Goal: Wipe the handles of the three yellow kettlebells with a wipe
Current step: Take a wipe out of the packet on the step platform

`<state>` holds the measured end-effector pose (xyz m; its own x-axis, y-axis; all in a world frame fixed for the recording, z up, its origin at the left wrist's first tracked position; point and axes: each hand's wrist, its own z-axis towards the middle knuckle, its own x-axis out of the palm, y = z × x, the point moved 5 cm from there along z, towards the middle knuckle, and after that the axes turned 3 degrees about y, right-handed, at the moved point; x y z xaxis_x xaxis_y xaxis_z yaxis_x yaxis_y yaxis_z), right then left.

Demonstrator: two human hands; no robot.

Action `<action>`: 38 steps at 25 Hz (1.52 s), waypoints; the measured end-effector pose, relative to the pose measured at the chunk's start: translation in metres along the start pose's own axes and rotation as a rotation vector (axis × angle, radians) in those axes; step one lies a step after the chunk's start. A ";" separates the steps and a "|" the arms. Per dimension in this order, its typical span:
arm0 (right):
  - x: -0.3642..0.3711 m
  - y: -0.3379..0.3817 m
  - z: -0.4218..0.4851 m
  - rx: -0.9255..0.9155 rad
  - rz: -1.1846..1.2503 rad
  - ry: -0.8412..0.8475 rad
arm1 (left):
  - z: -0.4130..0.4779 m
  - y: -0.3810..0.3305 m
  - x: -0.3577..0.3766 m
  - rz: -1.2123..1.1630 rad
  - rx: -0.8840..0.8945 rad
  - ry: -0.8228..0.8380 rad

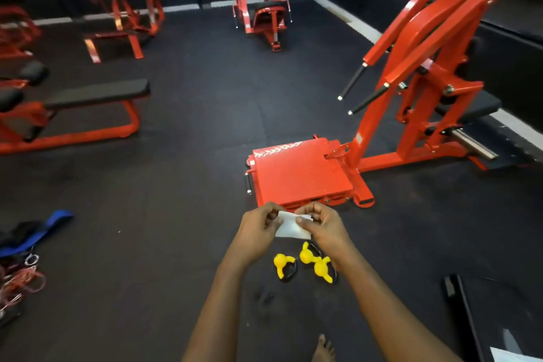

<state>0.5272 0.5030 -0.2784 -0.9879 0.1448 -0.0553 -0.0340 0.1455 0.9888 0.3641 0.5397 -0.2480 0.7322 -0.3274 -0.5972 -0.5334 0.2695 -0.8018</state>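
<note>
Both hands hold a white wipe in front of me, above the floor. My left hand pinches its left edge and my right hand pinches its right edge. Below the hands, three yellow kettlebells stand on the black floor. The left kettlebell stands apart. The middle kettlebell and the right kettlebell touch each other, partly hidden by my right forearm. Their bases look black.
A red machine with a flat red platform stands just beyond the hands. A red bench is at the left. A blue strap and cables lie at the far left. A black bar lies at lower right. A bare foot shows at the bottom.
</note>
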 end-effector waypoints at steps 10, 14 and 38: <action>0.029 0.002 0.165 0.038 0.022 0.064 | 0.143 0.027 -0.060 0.072 0.094 -0.065; 0.030 -0.002 0.223 0.043 0.058 -0.125 | 0.227 0.051 -0.067 0.054 0.221 0.056; -0.118 -0.062 0.139 0.166 0.511 -1.519 | 0.351 -0.083 0.211 0.028 0.929 1.298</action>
<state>0.6672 0.6125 -0.3529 0.1693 0.9824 0.0794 0.3512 -0.1354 0.9265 0.7117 0.7662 -0.2996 -0.3725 -0.6963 -0.6135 0.2472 0.5628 -0.7888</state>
